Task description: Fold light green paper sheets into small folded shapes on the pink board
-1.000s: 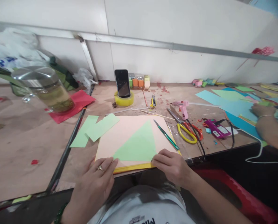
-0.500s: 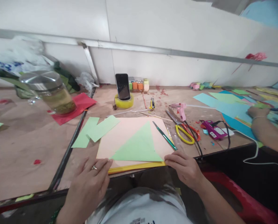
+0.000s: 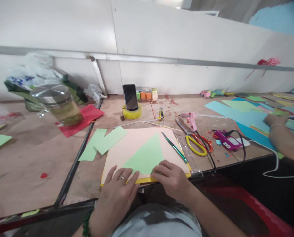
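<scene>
A light green triangle of paper [image 3: 147, 154] lies on a stack of pale pink sheets [image 3: 119, 143], with a yellow edge showing beneath at the table's front. My left hand [image 3: 119, 186], with a ring, rests palm down on the lower left of the triangle, fingers spread. At the triangle's lower right is my right hand [image 3: 171, 179], its fingers bent and together, the tips pressing on the paper's bottom edge. A green craft knife [image 3: 175, 147] lies on the pink sheet to the right. Two green paper strips [image 3: 111, 140] overlap the stack's left side.
Scissors [image 3: 196, 144], a pink glue gun [image 3: 191, 121] and a purple power socket [image 3: 227, 140] lie to the right. A phone [image 3: 130, 97] leans on yellow tape [image 3: 132, 112]. A glass jar [image 3: 68, 110] stands on red paper [image 3: 94, 113]. Another person's hand [image 3: 276, 121] is at the far right.
Both my hands have moved inward along the triangle's bottom edge, closer together. The view has shifted slightly, and the other person's hand has barely moved.
</scene>
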